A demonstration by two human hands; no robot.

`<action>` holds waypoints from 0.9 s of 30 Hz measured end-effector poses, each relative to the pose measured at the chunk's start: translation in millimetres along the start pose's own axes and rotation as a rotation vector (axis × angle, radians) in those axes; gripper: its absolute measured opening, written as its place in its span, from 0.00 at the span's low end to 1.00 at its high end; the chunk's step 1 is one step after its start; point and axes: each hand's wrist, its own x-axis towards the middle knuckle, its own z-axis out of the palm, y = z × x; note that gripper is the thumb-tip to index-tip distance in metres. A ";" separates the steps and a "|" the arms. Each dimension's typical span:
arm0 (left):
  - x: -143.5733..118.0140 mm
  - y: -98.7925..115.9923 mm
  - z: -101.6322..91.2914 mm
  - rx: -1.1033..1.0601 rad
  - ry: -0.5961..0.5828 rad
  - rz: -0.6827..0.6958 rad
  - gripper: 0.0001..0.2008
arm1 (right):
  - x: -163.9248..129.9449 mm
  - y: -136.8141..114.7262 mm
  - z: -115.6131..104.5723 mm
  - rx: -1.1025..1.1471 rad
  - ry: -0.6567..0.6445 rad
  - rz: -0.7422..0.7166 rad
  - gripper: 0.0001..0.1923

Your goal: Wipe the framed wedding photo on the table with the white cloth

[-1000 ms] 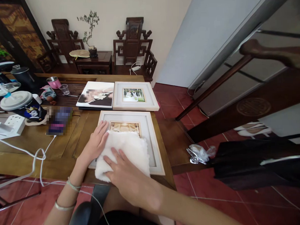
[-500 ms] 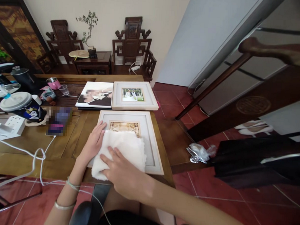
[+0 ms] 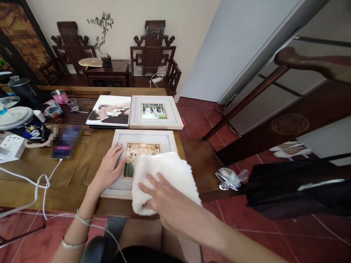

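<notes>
1. On the wooden tabletop [image 3: 76, 162], beyond the near picture frame [image 3: 117, 185], lie a second framed photo [image 3: 156, 112] and, touching its left side, a frameless photo print [image 3: 109, 110].
2. To the left sit a lidded printed cup [image 3: 20, 124], a white power strip [image 3: 8, 148] with white cables [image 3: 43, 180] trailing off the edge, a pink mug [image 3: 59, 96] and a small clear cup [image 3: 73, 104].
3. Nothing stands between the hands and the near frame.
4. The white fluffy cloth [image 3: 165, 173] covers the frame's right half and overhangs the tabletop's near edge.
5. The right hand [image 3: 164, 198] lies flat on the cloth's near part, fingers spread, pressing down.
6. The left hand [image 3: 107, 171] rests open on the frame's left border, fingers loosely spread, just beside the cloth without touching it.
</notes>
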 end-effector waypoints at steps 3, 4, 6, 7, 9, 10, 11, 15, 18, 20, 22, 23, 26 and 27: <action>0.5 -0.4 0.2 0.020 -0.008 -0.002 0.22 | 24.0 -5.8 17.0 -0.001 0.091 -0.085 0.21; 0.6 -0.7 0.1 0.027 -0.013 -0.003 0.21 | 28.8 -6.3 20.6 0.000 0.105 -0.100 0.21; 0.6 -1.1 -0.2 0.038 -0.025 -0.002 0.21 | 29.8 -4.4 23.6 0.016 0.107 -0.106 0.21; 0.6 -1.2 -0.5 0.040 -0.029 0.000 0.21 | 25.8 -2.4 23.2 0.031 0.097 -0.096 0.21; 0.4 -1.0 -1.1 0.036 -0.030 0.005 0.21 | 10.2 2.9 20.6 0.055 0.061 -0.053 0.21; 0.3 -0.8 -1.3 0.031 -0.027 0.006 0.22 | -0.3 5.6 19.2 0.056 0.039 -0.018 0.21; 0.2 -0.5 -1.6 0.026 -0.024 0.007 0.22 | -11.5 8.1 18.2 0.049 0.016 0.030 0.21; 0.2 0.2 -2.4 0.034 -0.043 0.012 0.22 | -50.8 16.0 19.0 -0.002 -0.037 0.235 0.20; 0.5 0.0 -2.9 0.043 -0.070 0.024 0.21 | -61.1 25.4 19.3 0.012 -0.012 0.279 0.24; 0.8 -0.2 -3.3 0.038 -0.081 0.027 0.21 | -57.1 37.0 16.5 0.007 0.021 0.296 0.27; 0.9 -0.4 -3.3 0.035 -0.090 0.020 0.21 | -47.1 54.0 12.1 -0.031 0.057 0.308 0.27; 0.9 -0.6 -3.1 0.034 -0.093 0.015 0.21 | -40.8 64.0 9.8 -0.062 0.080 0.316 0.28; 1.0 -2.2 -1.7 0.024 -0.091 0.004 0.21 | -18.3 94.8 3.3 -0.184 0.176 0.362 0.29; 1.1 -3.2 -0.9 0.017 -0.080 0.003 0.21 | -9.3 103.1 1.2 -0.226 0.212 0.383 0.29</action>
